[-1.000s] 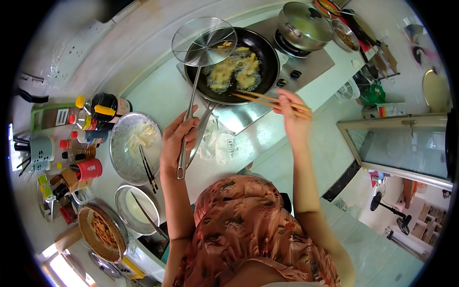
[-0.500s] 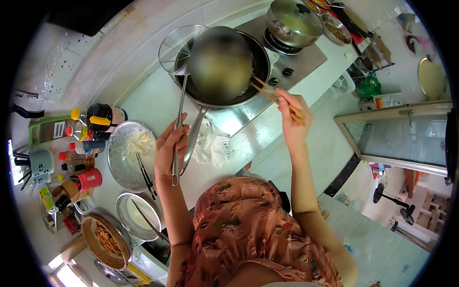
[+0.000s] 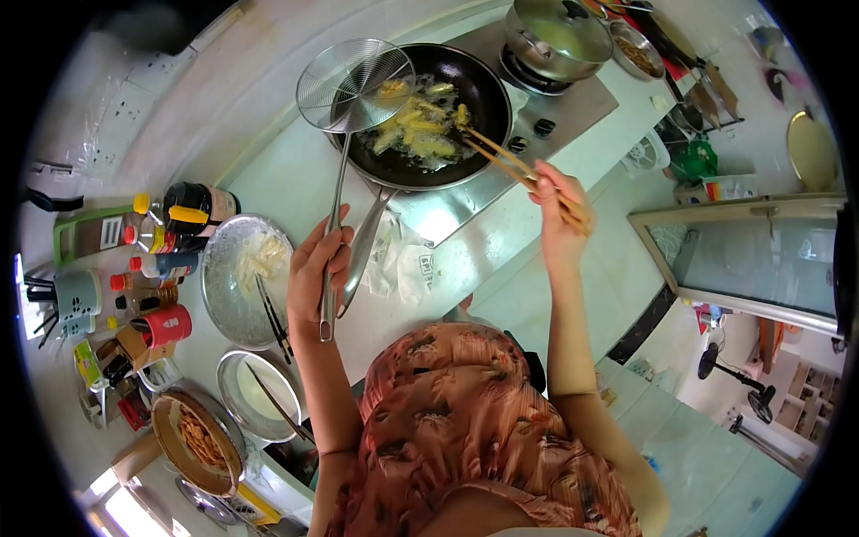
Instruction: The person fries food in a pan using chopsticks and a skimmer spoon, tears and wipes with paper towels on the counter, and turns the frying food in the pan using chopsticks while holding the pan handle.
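My left hand is closed around the long handle of a wire mesh skimmer, whose round basket is over the left side of a dark frying pan. Yellow battered strips bubble in oil in that pan. My right hand grips a pair of wooden chopsticks; their tips reach in at the pan's right side and meet a strip there. Just right of my left hand is the pan's metal handle.
A lidded pot stands on the second burner. To the left are a metal plate with pale strips and black chopsticks, a bowl of white batter, a basket of fried food and several bottles. Plastic bags lie by the stove.
My right hand and the chopsticks have shifted slightly right and down. The skimmer's basket has moved a little to the right. The pan's contents, blurred before, now show clearly.
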Demonstrator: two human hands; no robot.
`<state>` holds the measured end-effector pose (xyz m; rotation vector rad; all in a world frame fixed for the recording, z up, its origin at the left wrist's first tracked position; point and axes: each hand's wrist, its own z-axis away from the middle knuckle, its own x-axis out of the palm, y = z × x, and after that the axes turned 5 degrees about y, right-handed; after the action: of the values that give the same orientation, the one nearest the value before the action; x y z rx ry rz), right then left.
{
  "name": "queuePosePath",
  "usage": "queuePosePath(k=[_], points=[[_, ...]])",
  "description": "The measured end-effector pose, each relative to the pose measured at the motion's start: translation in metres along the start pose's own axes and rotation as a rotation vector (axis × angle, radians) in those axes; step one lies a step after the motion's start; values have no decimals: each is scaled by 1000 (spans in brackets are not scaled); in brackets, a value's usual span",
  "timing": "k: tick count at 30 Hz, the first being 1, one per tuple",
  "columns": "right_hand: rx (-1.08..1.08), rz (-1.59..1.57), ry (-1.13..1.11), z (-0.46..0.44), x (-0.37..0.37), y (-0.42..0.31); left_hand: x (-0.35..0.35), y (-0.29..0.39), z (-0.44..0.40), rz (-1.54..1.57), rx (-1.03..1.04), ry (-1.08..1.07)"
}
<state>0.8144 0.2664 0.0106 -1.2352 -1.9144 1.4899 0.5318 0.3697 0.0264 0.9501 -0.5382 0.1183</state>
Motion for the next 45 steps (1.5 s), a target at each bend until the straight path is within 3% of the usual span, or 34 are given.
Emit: queuePosePath(k=[11,20,33,45], points=[[169,-34,-14,-5,-14,-21,-6,-6,-1,43,-18,-23],[215,-39,-70,-7,-1,-32,-3,3,6,-166,-2,44],[-33,-91,-182,-24,61,-7,-10,6,5,-185,15,36],[27,89,-80,-33,15,-24,-13,15,0,-267,-8,50]])
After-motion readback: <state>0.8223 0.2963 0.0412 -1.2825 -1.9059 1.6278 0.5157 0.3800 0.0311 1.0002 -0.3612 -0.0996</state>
